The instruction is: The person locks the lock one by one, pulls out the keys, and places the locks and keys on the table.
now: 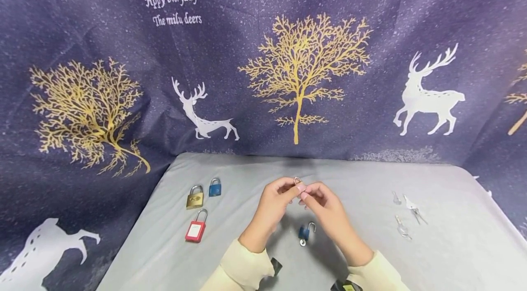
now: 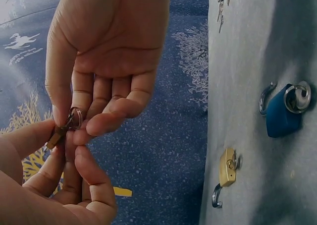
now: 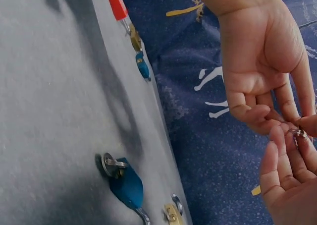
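My left hand (image 1: 273, 204) pinches a small brass padlock (image 2: 57, 137), its shackle showing above the fingertips in the head view. Right against it, the fingertips of my right hand (image 1: 329, 206) pinch a key with a round ring (image 2: 76, 118); fingers hide most of the key. Below the hands lies a blue padlock (image 1: 304, 232) with its shackle swung open and a key in its base. Another brass padlock (image 2: 228, 168), also with an open shackle and a key in it, lies farther back, hidden behind the hands in the head view.
On the left of the grey-covered table (image 1: 144, 259) lie a larger brass padlock (image 1: 195, 200), a small blue padlock (image 1: 215, 189) and a red padlock (image 1: 195, 230), all closed. Several loose keys (image 1: 411, 206) lie at the right. A patterned cloth (image 1: 354, 108) hangs behind.
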{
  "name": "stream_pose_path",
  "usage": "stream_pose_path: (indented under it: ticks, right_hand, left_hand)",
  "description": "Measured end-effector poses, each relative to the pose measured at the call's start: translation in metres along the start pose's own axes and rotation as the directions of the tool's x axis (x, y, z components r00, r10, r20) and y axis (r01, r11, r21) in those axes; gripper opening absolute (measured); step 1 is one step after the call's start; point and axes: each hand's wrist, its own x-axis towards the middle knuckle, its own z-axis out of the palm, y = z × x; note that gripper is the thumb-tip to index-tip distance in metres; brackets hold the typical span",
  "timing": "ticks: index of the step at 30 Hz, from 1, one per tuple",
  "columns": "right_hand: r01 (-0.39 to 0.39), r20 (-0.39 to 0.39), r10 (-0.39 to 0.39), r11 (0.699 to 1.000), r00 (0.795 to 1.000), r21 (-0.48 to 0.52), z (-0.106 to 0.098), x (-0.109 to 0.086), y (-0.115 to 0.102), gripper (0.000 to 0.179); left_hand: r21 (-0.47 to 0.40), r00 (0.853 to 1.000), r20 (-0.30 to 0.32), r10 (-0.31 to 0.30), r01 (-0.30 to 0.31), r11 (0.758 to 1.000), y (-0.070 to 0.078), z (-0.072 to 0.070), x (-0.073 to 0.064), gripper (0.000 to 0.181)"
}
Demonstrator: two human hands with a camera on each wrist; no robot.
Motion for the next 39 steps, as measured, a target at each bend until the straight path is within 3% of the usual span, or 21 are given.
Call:
stream_pose_path:
  ticks: [9,17,26,39]
  right_hand:
    - [-0.056,-0.087,0.061,0.997,0.994,0.061,0.0053,-0.0009,0.0000,0.013]
    - [-0.038,-0.141,0.054,0.993,0.989,0.110,0.0074,-0.0009,0.0008,0.015]
    - [-0.036,-0.180,0.053,0.995,0.982,0.094,0.0083,-0.0007,0.0002,0.013]
    - [-0.054,-0.215,0.065,0.997,0.974,0.057,0.0089,-0.0015,0.0044,0.014]
  left_hand:
    - [-0.038,1.000,0.004,-0.009,0.009,0.999,0.0002,0.0019,0.0007,0.025]
    - [-0.083,1.000,-0.005,0.013,-0.013,0.996,-0.0001,0.0042,-0.0003,0.027]
    - [-0.121,1.000,0.001,0.004,-0.004,0.993,-0.0016,0.0041,0.0010,0.026]
    - [-0.096,1.000,0.005,-0.019,0.019,0.995,-0.0060,0.0039,0.0012,0.026]
